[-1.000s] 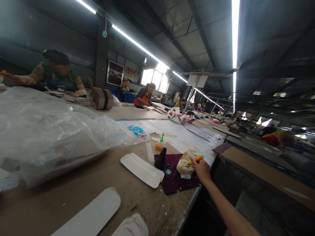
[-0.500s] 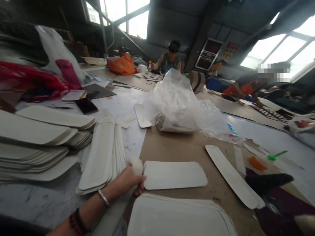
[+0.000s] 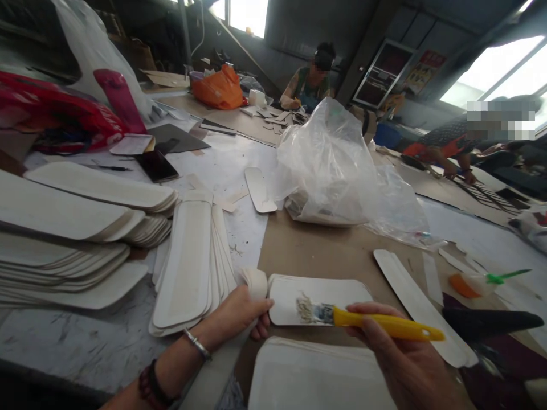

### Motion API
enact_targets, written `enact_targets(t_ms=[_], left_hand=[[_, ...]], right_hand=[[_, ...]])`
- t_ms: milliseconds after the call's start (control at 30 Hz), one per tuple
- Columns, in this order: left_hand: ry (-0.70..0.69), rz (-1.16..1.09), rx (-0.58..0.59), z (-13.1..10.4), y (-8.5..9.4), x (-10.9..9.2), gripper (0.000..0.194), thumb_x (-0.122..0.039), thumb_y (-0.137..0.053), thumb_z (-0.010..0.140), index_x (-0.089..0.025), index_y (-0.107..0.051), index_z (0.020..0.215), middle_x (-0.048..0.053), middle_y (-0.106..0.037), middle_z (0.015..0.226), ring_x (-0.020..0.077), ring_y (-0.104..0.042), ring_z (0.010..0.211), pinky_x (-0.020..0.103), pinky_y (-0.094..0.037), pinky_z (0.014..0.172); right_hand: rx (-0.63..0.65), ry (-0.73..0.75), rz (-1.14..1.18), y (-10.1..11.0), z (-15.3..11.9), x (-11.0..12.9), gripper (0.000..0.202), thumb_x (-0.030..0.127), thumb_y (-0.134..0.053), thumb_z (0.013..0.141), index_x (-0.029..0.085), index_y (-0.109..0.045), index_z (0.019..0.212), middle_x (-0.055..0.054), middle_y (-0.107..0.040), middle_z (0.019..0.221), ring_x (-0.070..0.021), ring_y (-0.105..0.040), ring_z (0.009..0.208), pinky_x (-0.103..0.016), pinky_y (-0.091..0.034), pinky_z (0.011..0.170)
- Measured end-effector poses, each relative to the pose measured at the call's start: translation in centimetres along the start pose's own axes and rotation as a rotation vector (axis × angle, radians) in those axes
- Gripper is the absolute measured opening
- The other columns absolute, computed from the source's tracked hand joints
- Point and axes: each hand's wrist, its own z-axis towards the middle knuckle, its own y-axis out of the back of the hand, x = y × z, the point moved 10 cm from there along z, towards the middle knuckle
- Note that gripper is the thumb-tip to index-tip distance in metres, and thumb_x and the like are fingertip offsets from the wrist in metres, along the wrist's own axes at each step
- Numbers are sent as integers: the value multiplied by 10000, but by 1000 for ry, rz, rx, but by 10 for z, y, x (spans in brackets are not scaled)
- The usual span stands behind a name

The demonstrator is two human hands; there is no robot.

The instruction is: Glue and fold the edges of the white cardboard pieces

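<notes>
A yellow-handled brush (image 3: pixel 384 324) is gripped in my right hand (image 3: pixel 397 347), its bristles over a white rounded panel (image 3: pixel 342 287) that lies on brown board. My left hand (image 3: pixel 248 312) is closed at the panel's left end, its thumb on the edge, with a curled white strip (image 3: pixel 255 283) against its fingers. In front, a stack of larger white panels (image 3: pixel 316 376) sits near the bottom edge. Left of my hand stands a fanned pile of long white pieces (image 3: pixel 183 262). A narrow white piece (image 3: pixel 423 307) lies slanted at the right.
Stacks of pale panels (image 3: pixel 64 205) fill the left. A clear plastic bag (image 3: pixel 329 165) sits beyond the brown board. A phone (image 3: pixel 156 166), an orange bag (image 3: pixel 217 88) and a black object (image 3: pixel 491 323) lie around. Two people work at the far tables.
My right hand has come in from the right with the yellow brush, over the white panel. My left hand keeps its place at the panel's end. The view has shifted slightly.
</notes>
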Motion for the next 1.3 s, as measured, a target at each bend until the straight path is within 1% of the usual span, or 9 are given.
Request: enact_targets(t_ms=[67, 100, 167, 367, 533, 700, 933, 1067, 1300], left_hand=[[9, -6, 10, -1, 0, -1, 367, -467, -549, 635, -126, -534, 500, 46, -545, 460, 137, -519, 427, 244, -421, 450], [12, -7, 15, -1, 0, -1, 361, -454, -549, 646, -126, -535, 495, 47, -546, 457, 139, -517, 423, 246, -421, 450], [15, -8, 24, -2, 0, -1, 344, -421, -539, 675, -129, -541, 494, 50, -552, 459, 142, -516, 421, 250, -423, 457], [15, -13, 38, -3, 1, -1, 336, -351, -469, 750, -137, -550, 503, 52, -559, 459, 162, -526, 432, 266, -438, 484], [23, -16, 45, -3, 1, -2, 343, -344, -466, 760, -147, -547, 491, 57, -562, 463, 174, -528, 440, 279, -443, 499], [39, -18, 53, -2, -1, 1, 348, -325, -423, 763, -146, -537, 487, 62, -559, 469, 164, -520, 434, 277, -437, 497], [12, 0, 66, -1, -2, 2, 371, -472, -435, 670, -145, -530, 521, 65, -554, 488, 162, -516, 446, 287, -435, 504], [1, 19, 66, 0, -2, 1, 438, -559, -433, 601, -139, -540, 545, 77, -569, 514, 168, -527, 462, 294, -438, 513], [16, 79, 50, 0, -1, 0, 475, -594, -420, 567, -138, -542, 521, 93, -584, 514, 167, -528, 455, 289, -433, 513]], right_hand=[[77, -36, 50, -36, 7, 2, 333, 485, -671, 709, 202, -669, 883, -75, -646, 927, -225, -640, 796, -296, -549, 707], [100, -57, 70, -47, 10, 1, 326, 482, -667, 716, 203, -663, 884, -68, -644, 924, -217, -636, 807, -289, -545, 717], [102, -93, 87, -56, 13, -5, 325, 476, -669, 717, 200, -655, 887, -64, -642, 915, -211, -631, 815, -288, -539, 729], [76, -119, 78, -52, 14, -11, 332, 477, -669, 719, 190, -649, 883, -67, -633, 904, -216, -627, 810, -306, -529, 751], [87, -132, 107, -60, 16, -10, 323, 474, -675, 716, 198, -651, 883, -67, -631, 934, -215, -626, 824, -292, -533, 730], [19, -127, 94, -56, 16, -8, 346, 486, -702, 679, 187, -661, 849, -67, -642, 896, -218, -633, 786, -300, -542, 707], [74, -115, 98, -69, 12, -4, 332, 485, -660, 725, 188, -640, 871, -62, -649, 887, -200, -636, 764, -287, -533, 698], [22, -69, -4, -55, 17, -2, 317, 480, -662, 721, 191, -638, 848, -47, -648, 852, -197, -643, 741, -285, -538, 694], [-96, -75, -258, 3, 29, -15, 434, 586, -621, 679, 186, -618, 847, -68, -668, 798, -246, -655, 747, -338, -531, 700]])
